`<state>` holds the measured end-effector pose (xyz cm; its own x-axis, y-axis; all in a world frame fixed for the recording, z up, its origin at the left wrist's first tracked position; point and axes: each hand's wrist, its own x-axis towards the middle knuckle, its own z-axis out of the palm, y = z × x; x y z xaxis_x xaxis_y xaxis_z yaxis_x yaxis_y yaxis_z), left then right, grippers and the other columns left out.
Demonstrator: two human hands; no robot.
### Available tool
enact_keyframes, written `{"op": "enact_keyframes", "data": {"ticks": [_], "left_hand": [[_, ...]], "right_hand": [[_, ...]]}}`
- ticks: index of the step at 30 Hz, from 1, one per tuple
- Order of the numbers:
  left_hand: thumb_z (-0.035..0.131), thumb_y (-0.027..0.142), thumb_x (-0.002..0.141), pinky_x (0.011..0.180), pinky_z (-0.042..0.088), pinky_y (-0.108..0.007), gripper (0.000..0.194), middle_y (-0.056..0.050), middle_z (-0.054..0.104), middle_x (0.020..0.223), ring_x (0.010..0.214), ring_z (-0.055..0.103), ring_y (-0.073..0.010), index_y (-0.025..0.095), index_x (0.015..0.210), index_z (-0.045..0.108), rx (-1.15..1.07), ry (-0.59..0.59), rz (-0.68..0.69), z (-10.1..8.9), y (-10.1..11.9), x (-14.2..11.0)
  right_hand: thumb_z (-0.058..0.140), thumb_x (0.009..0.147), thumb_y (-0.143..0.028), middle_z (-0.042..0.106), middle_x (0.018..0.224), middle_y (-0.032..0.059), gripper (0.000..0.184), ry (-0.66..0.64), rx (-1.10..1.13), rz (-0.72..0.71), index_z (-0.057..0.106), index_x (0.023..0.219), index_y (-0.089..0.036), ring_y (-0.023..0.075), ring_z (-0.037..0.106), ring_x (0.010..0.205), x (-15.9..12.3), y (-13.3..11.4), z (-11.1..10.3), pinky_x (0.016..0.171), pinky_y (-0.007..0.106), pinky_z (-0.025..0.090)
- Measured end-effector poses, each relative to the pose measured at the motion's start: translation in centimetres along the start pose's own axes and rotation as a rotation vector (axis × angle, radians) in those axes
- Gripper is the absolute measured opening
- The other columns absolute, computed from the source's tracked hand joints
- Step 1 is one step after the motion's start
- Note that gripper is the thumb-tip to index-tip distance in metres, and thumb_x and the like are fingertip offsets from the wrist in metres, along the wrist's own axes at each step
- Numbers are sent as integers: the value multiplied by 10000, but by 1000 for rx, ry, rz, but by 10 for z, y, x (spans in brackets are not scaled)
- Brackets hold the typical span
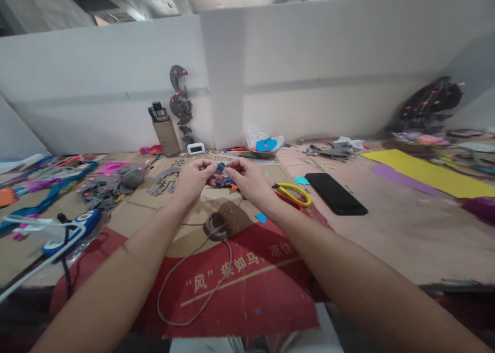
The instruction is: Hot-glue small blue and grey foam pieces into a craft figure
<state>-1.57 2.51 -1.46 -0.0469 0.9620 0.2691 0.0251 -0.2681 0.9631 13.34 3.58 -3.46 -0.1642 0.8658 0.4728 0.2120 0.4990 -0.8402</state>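
Note:
My left hand (198,177) and my right hand (246,177) meet above the middle of the work surface, fingertips pinched from both sides on a small blue piece (220,167). Its exact kind is too small to make out, and the fingers cover part of it. Just below them lie dark blue and orange bits (226,183). Grey cut-out shapes (167,180) rest beside my left wrist. Close to my right wrist are yellow-handled scissors (293,194). A loose coil of grey cord (217,225) sits below my hands on the red printed cardboard (247,291).
A black phone (335,194) lies to the right, with yellow sheets (433,173) beyond it. At the back stand a bottle (166,134), a small white timer (195,149) and a dish with a blue disc (266,145). Grey pieces with pink pins (112,185) and a blue power strip (73,232) are left.

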Motion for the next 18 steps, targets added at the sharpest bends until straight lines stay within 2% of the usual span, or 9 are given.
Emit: {"op": "enact_keyframes", "data": {"ticks": [4, 7, 9, 11, 13, 15, 17, 18], "left_hand": [[684, 314, 665, 413, 391, -173, 228, -30, 625, 666, 528, 615, -116, 120, 761, 614, 24, 178, 53, -22, -5, 16], [679, 270, 649, 404, 365, -159, 190, -5, 596, 629, 514, 590, -97, 128, 758, 617, -36, 364, 81, -45, -7, 30], [669, 212, 627, 390, 333, -146, 141, 18, 558, 586, 495, 551, -76, 133, 722, 601, -126, 459, 82, -57, -7, 38], [665, 187, 608, 364, 277, -139, 124, 43, 504, 540, 446, 480, -51, 138, 678, 576, -206, 493, 78, -65, -5, 41], [671, 184, 594, 351, 238, -140, 133, 56, 471, 525, 418, 419, -36, 139, 659, 565, -239, 484, 74, -66, -4, 42], [683, 200, 589, 349, 225, -144, 147, 53, 473, 536, 415, 393, -30, 133, 662, 574, -233, 434, 77, -63, -4, 39], [695, 228, 593, 354, 226, -149, 166, 39, 495, 557, 423, 388, -29, 124, 674, 594, -214, 361, 80, -56, -5, 36], [700, 240, 595, 356, 228, -151, 177, 34, 503, 565, 425, 384, -29, 120, 681, 603, -207, 331, 79, -53, -5, 34]], "right_hand": [[488, 818, -279, 628, 750, -1, 173, -146, -51, -18, 624, 827, -172, 118, 541, 693, -6, -7, 3, 643, 240, 404], [493, 830, -261, 654, 798, 6, 178, -296, -83, -157, 650, 807, -179, 124, 566, 758, -13, -22, 2, 705, 245, 408], [470, 860, -319, 659, 796, 8, 247, -413, -87, -239, 661, 783, -183, 126, 576, 765, -13, -30, -3, 712, 245, 409], [399, 897, -387, 658, 782, 18, 348, -393, -118, -237, 655, 784, -179, 130, 579, 746, -10, -32, -11, 691, 244, 410], [364, 907, -399, 658, 790, 42, 364, -216, -259, -145, 634, 820, -170, 144, 578, 733, -3, -24, -20, 663, 252, 405], [445, 864, -374, 663, 811, 78, 281, -97, -543, 18, 625, 850, -158, 179, 585, 741, 3, -10, -26, 661, 278, 402], [500, 823, -375, 669, 851, 136, 282, -165, -758, 219, 628, 890, -133, 224, 606, 769, 4, 4, -27, 668, 306, 414], [537, 797, -366, 669, 891, 164, 290, -235, -819, 266, 628, 918, -119, 246, 614, 807, 3, 10, -25, 687, 317, 422]]}}
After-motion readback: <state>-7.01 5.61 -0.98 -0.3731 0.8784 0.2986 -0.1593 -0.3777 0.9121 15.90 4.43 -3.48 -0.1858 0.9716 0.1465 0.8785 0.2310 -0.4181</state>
